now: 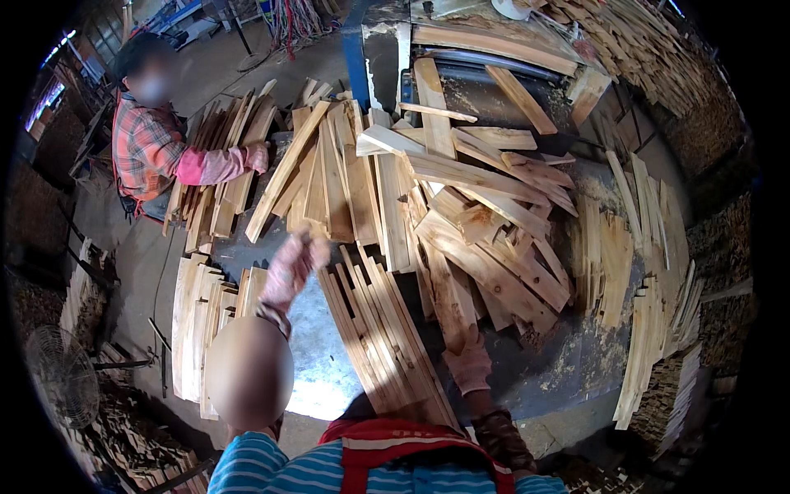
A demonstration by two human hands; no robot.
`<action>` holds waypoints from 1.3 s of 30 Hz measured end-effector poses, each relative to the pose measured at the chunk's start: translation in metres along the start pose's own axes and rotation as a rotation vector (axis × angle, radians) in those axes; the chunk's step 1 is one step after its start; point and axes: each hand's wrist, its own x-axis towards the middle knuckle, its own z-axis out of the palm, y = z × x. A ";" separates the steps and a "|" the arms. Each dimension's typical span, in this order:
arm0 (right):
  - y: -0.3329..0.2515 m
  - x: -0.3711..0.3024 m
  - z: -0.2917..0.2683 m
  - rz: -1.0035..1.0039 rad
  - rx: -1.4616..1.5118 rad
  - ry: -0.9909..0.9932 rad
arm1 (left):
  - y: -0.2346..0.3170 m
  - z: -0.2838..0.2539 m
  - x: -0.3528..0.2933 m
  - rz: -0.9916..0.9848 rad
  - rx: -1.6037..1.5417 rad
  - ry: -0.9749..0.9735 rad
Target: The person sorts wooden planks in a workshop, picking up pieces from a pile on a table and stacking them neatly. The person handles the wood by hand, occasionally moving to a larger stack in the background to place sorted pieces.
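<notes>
On my feed: right hand [467, 366] curled round the near end of a rough wooden plank [449, 303], at the near side of the plank heap [494, 193] on the table [322, 385]. Left hand [290, 265] near board ends; fingers blurred, grip and opening unclear.

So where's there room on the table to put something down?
The shiny table patch between the left hand, the neat plank row and the near edge is bare. So is the dark, speckled patch between the loose heap and the right-hand stacks. The middle is crowded.
</notes>
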 end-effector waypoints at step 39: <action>-0.084 -0.031 -0.210 -0.477 0.201 0.369 | -0.125 0.048 -0.217 -0.346 0.368 0.422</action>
